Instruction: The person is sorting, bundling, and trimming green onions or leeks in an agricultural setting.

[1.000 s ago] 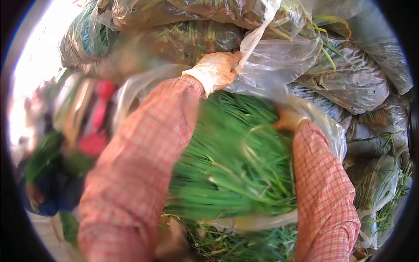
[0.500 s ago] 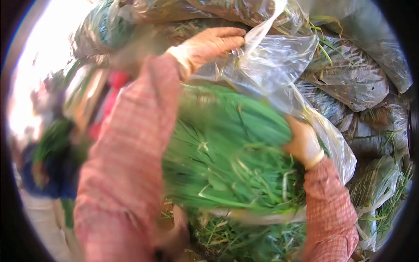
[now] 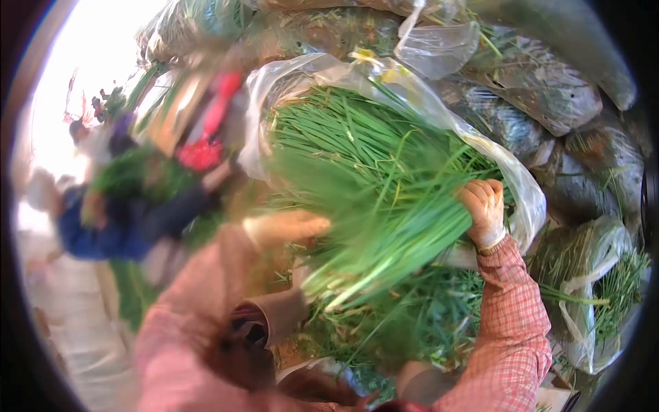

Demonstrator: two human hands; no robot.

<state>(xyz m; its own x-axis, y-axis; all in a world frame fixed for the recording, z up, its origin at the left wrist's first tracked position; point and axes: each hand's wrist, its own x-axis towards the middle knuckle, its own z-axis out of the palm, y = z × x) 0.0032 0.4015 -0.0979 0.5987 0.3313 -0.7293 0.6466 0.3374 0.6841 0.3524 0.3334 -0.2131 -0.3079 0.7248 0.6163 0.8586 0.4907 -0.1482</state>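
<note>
My right hand [image 3: 484, 211], in a pale glove, is closed around a loose bundle of garlic chives [image 3: 391, 254], long green leaves with whitish ends that fan toward the lower left. Smeared by motion, my left hand [image 3: 292, 226] is at the bundle's left side; its grip is not clear. Behind the bundle, a clear plastic bag [image 3: 504, 172] gapes wide, its rim folded back around more chives [image 3: 343, 130]. Part of the greens between my hands is blurred.
Filled plastic bags [image 3: 542, 89] are piled at the back and right, one with greens sticking out [image 3: 618, 302]. Loose leaves [image 3: 412, 316] lie below the bundle. At the left, another person in a dark blue sleeve [image 3: 175, 209] is beside greens and a red item [image 3: 201, 154].
My left hand has left the bag's upper edge and come down toward me, beside the chives. My right hand has closed on a bundle, now lifted out in front of the bag's mouth.
</note>
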